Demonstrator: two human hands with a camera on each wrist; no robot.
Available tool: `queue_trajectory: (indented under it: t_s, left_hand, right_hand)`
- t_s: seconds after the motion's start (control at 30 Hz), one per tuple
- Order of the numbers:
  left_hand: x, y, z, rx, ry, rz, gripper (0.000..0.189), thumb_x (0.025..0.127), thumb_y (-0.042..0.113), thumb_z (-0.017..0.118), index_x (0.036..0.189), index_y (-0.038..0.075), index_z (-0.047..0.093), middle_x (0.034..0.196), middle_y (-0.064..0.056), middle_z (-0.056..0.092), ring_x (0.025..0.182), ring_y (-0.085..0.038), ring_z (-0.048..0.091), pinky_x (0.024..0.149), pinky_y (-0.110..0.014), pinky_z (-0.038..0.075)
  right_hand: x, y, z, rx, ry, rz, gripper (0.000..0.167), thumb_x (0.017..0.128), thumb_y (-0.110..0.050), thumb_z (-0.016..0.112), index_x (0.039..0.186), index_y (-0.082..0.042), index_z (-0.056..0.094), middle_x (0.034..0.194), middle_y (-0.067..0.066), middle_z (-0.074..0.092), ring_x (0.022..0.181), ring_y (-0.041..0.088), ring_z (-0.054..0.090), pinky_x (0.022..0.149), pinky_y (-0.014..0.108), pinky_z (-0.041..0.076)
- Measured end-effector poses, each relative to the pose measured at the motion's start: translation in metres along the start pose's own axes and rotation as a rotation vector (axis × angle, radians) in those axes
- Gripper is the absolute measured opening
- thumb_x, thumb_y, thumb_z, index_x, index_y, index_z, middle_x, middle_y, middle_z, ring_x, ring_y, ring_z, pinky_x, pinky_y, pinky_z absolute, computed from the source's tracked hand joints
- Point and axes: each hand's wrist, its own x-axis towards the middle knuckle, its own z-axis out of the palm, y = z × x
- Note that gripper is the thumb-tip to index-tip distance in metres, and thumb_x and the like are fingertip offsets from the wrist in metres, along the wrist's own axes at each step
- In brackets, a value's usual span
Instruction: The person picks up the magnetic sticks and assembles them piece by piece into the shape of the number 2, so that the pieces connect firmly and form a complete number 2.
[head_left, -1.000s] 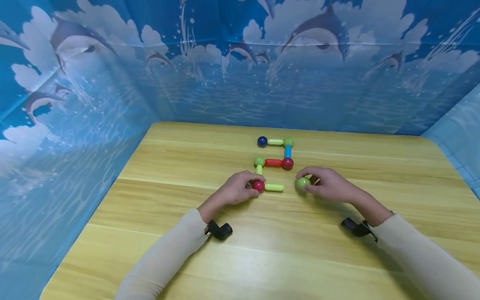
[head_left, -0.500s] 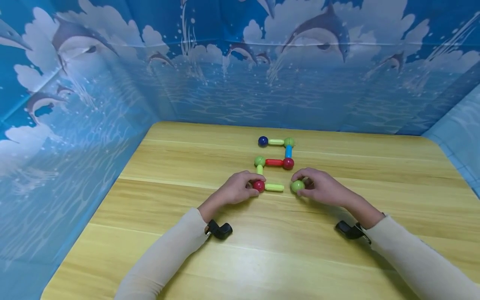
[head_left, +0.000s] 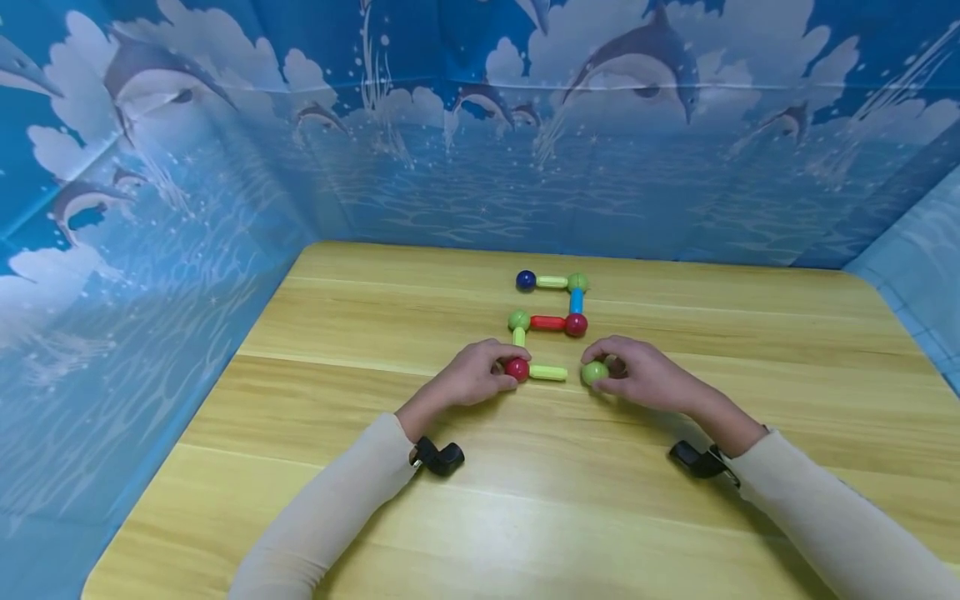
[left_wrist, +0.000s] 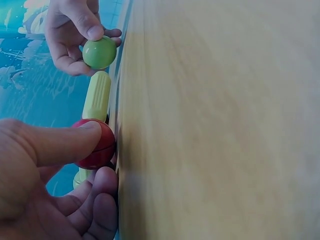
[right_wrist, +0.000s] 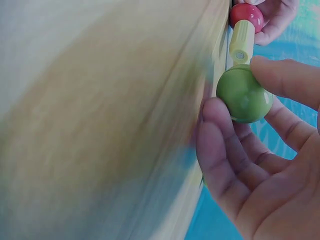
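Observation:
My left hand (head_left: 476,372) pinches a red ball (head_left: 517,370) between thumb and fingers at the near left corner of a zigzag of balls and rods. From that ball a yellow-green rod (head_left: 548,373) points right, its far end free. My right hand (head_left: 643,373) grips a green ball (head_left: 595,372) by thumb and fingertips, a small gap away from the rod's end. The right wrist view shows a round metal spot on the end face of the yellow-green rod (right_wrist: 242,42). Another yellow-green rod (head_left: 519,337) runs from the red ball to a second green ball (head_left: 519,321).
Farther back the chain continues through a red rod (head_left: 548,322), a dark red ball (head_left: 576,324), a blue rod (head_left: 577,301), a green ball (head_left: 577,282), a yellow-green rod (head_left: 552,282) and a dark blue ball (head_left: 526,281). Dolphin-printed cloth (head_left: 480,192) stands behind the wooden table (head_left: 495,517).
My right hand has moved left with the green ball, bringing it closer to the rod's free end, then stayed nearly still. The left hand keeps its place on the red ball.

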Motion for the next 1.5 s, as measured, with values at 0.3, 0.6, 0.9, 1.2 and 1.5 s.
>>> queue_trajectory:
  t_s: [0.3, 0.6, 0.9, 1.2, 1.5]
  left_hand:
    - [0.001, -0.001, 0.0, 0.002, 0.003, 0.015, 0.042, 0.092, 0.012, 0.07, 0.133, 0.019, 0.064, 0.117, -0.008, 0.064, 0.098, -0.018, 0.054, 0.088, -0.03, 0.047]
    - [-0.001, 0.0, 0.0, 0.011, 0.011, 0.011, 0.042, 0.092, 0.013, 0.07, 0.133, 0.02, 0.063, 0.118, -0.008, 0.064, 0.098, -0.018, 0.054, 0.089, -0.03, 0.047]
    - [0.0, -0.003, 0.0, -0.013, 0.003, 0.005, 0.042, 0.092, 0.013, 0.07, 0.132, 0.021, 0.064, 0.12, -0.007, 0.062, 0.095, -0.017, 0.054, 0.087, -0.028, 0.046]
    - [0.002, -0.006, 0.0, -0.021, -0.006, 0.021, 0.042, 0.092, 0.012, 0.07, 0.132, 0.021, 0.064, 0.121, -0.008, 0.061, 0.095, -0.016, 0.055, 0.086, -0.028, 0.046]
    - [0.003, -0.005, -0.001, -0.025, -0.009, 0.011, 0.042, 0.092, 0.011, 0.07, 0.132, 0.022, 0.064, 0.119, -0.007, 0.061, 0.096, -0.017, 0.054, 0.086, -0.028, 0.046]
  right_hand:
    - [0.001, 0.0, 0.004, 0.01, -0.022, -0.031, 0.031, 0.09, -0.011, 0.073, 0.12, -0.01, 0.066, 0.108, 0.008, 0.064, 0.077, 0.012, 0.056, 0.066, 0.023, 0.049]
    - [0.007, -0.003, 0.007, -0.004, -0.049, -0.016, 0.033, 0.09, -0.016, 0.073, 0.121, -0.009, 0.065, 0.101, 0.006, 0.063, 0.076, 0.012, 0.052, 0.065, 0.024, 0.046]
    - [0.011, -0.008, 0.01, 0.015, -0.069, -0.025, 0.033, 0.091, -0.017, 0.072, 0.122, -0.008, 0.063, 0.105, 0.006, 0.064, 0.076, 0.012, 0.053, 0.065, 0.024, 0.047]
    - [0.013, -0.004, 0.007, 0.01, -0.079, -0.005, 0.038, 0.093, -0.023, 0.071, 0.127, -0.009, 0.06, 0.113, 0.008, 0.063, 0.083, 0.014, 0.057, 0.071, 0.026, 0.05]
    - [0.022, 0.009, -0.004, -0.01, -0.038, 0.034, 0.057, 0.097, -0.033, 0.063, 0.141, 0.001, 0.048, 0.133, 0.022, 0.053, 0.09, 0.02, 0.052, 0.077, 0.034, 0.046]
